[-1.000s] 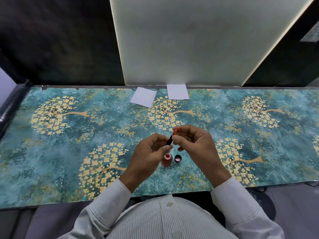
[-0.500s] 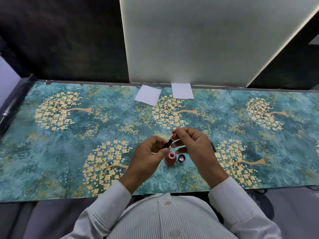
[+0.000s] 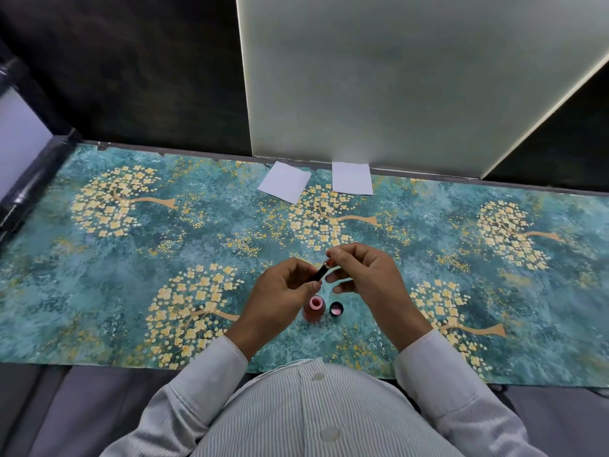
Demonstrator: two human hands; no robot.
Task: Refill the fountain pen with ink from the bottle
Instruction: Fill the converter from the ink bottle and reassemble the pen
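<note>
Closest to the camera is a striped white shirt [image 3: 296, 417] with buttons, and two white sleeves reach out over the bench [image 3: 99, 291]. The bench has a blue-green cover with yellow flower trees on it.

Next comes the ink bottle [image 3: 314, 308]. It stands upright on the bench with its top open (you can see pink inside). Its little black cap [image 3: 336, 308] lies just beside it, on the right, with the inside facing up.

Just above the bottle are the two hands, close together in the air. The left hand [image 3: 280, 301] is curled, and its thumb and fingers pinch the lower end of the pen [image 3: 320, 272], a short dark tube that tilts up to the right. The right hand [image 3: 369, 278] pinches the orange top end of the pen with its thumb and first finger. Its other fingers are bent and loose, not touching anything.

Far back on the bench lie two white papers [image 3: 285, 182], near each other but apart. Behind them stands a pale board [image 3: 395, 77] against a dark wall [image 3: 131, 70].
</note>
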